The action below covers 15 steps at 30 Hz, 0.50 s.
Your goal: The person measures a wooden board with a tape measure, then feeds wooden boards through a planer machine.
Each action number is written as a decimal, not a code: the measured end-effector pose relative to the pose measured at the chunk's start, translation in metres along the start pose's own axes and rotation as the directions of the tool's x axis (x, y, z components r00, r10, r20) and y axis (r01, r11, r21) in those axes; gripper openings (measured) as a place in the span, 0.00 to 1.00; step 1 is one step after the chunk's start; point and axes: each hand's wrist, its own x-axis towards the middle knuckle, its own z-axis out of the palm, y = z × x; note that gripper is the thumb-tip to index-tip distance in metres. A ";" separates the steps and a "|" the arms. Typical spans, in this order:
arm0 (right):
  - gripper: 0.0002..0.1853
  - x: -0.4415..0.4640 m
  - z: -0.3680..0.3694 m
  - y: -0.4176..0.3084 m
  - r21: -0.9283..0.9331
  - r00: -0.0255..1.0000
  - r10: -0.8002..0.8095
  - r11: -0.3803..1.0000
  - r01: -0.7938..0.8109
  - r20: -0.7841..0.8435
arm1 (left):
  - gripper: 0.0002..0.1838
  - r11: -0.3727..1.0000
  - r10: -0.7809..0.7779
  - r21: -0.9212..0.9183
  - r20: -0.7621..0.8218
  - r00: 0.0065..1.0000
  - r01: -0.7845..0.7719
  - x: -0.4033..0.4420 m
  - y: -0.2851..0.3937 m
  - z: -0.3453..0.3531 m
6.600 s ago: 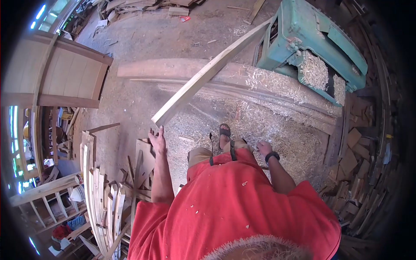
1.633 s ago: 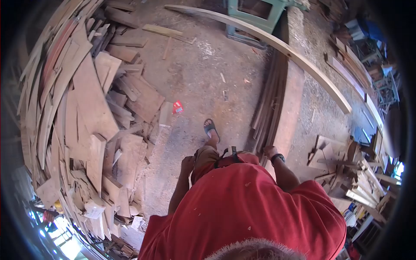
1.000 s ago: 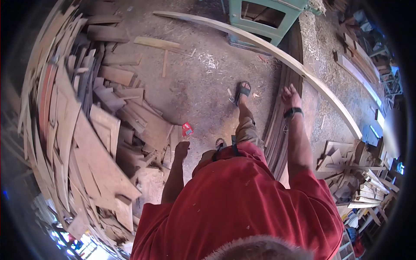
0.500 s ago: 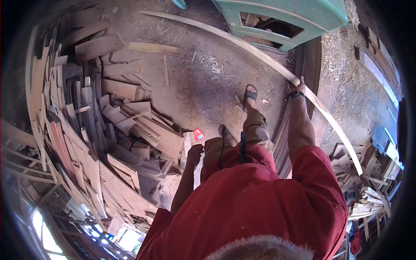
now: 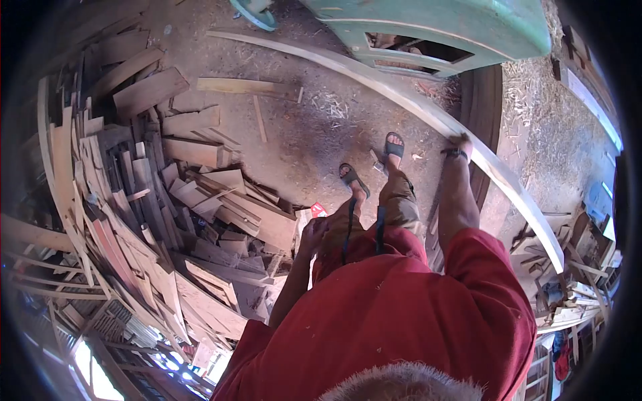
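A long pale wooden plank [image 5: 394,83] crosses the view from the upper left to the lower right, its shape bowed by the wide lens. My right hand [image 5: 461,142], with a dark band at the wrist, grips the plank's near edge around its middle. Part of those fingers is hidden by the wood. At my left side, my left hand [image 5: 314,234] hangs beside my thigh, fingers loosely curled in, with nothing visible in it. Just beyond that hand lies a small red and white packet [image 5: 318,210].
A big heap of offcuts and boards [image 5: 221,207] fills the left side. Ahead stands a green machine housing [image 5: 428,27] with openings. Thin boards [image 5: 247,86] and wood shavings [image 5: 331,107] lie on the floor. More scrap wood [image 5: 575,307] is piled at lower right.
My left foot has stepped forward into view. The plank has tilted, showing more of its broad face, while my right hand keeps its hold. The left hand has shifted slightly right.
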 end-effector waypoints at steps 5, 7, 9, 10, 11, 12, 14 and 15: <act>0.05 -0.088 -0.023 0.022 0.196 0.999 0.022 0.980 -0.030 0.042 | 0.22 0.971 -0.061 0.230 -0.038 0.997 0.068 0.020 -0.036 -0.039; 0.04 -0.106 -0.038 0.032 0.216 1.000 0.009 0.976 -0.013 0.017 | 0.22 0.966 0.024 0.259 -0.049 0.999 -0.011 0.026 -0.039 -0.051; 0.09 -0.119 -0.052 0.043 0.220 0.999 0.041 0.974 -0.046 0.027 | 0.21 0.946 0.128 0.305 -0.049 0.990 -0.108 0.037 -0.037 -0.058; 0.11 -0.126 -0.062 0.050 0.237 0.998 0.052 0.970 -0.061 0.046 | 0.21 0.948 0.132 0.300 -0.066 0.989 -0.107 0.041 -0.032 -0.060; 0.12 -0.132 -0.076 0.057 0.206 0.995 0.039 0.977 -0.056 0.089 | 0.19 0.949 0.136 0.290 -0.034 0.990 -0.120 0.043 -0.023 -0.061; 0.12 -0.141 -0.083 0.061 0.211 0.995 0.055 0.975 -0.073 0.088 | 0.18 0.949 0.147 0.281 -0.003 0.989 -0.141 0.048 -0.016 -0.062; 0.13 -0.157 -0.095 0.068 0.272 0.984 0.062 0.956 -0.106 0.167 | 0.14 0.922 0.303 0.253 -0.006 0.953 -0.292 0.071 -0.025 -0.068; 0.13 -0.175 -0.098 0.067 0.259 0.980 0.043 0.961 -0.095 0.196 | 0.13 0.925 0.313 0.217 0.031 0.949 -0.312 0.084 -0.027 -0.071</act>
